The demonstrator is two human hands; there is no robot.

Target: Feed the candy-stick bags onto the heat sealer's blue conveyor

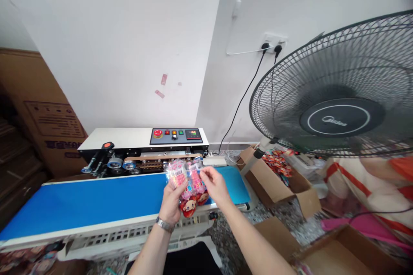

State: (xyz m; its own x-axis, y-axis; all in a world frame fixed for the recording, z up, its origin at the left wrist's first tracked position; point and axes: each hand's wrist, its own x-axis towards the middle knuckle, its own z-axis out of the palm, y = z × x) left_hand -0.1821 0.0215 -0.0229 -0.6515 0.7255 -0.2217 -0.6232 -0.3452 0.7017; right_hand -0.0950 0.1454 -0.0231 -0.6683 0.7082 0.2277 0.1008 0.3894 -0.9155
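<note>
A: State the position of both hands.

B: The left hand (pixel 172 200), with a metal watch (pixel 164 224) at the wrist, and the right hand (pixel 215 184) are raised together above the near edge of the blue flat conveyor belt (pixel 93 202). Both are closed on one item: a clear plastic packet printed in pink, with red cartoon-face toys inside (pixel 189 187).

A: Specify the grip.

B: The left hand's fingers wrap the packet's left side from behind, thumb across the front. The right hand pinches the packet's upper right edge between thumb and fingertips. The packet is upright, faces at the bottom.

A: Locate the packet relative to the machine.

B: It is held in the air over the right part of the belt, in front of the white band-sealing machine (pixel 142 144). That unit's grey control panel (pixel 176 136) carries a red button, small coloured switches and a digital readout. Whether the packet touches the belt cannot be determined.

A: List surrounding items.

B: To the right, an open brown cardboard box (pixel 274 184) holds further red packets; a second open cardboard box (pixel 338 253) sits nearer. A large black mesh-guarded pedestal fan (pixel 342 90) stands at right. Two black cables run to a white wall socket (pixel 274 43). A tall brown carton (pixel 41 111) leans at left.
</note>
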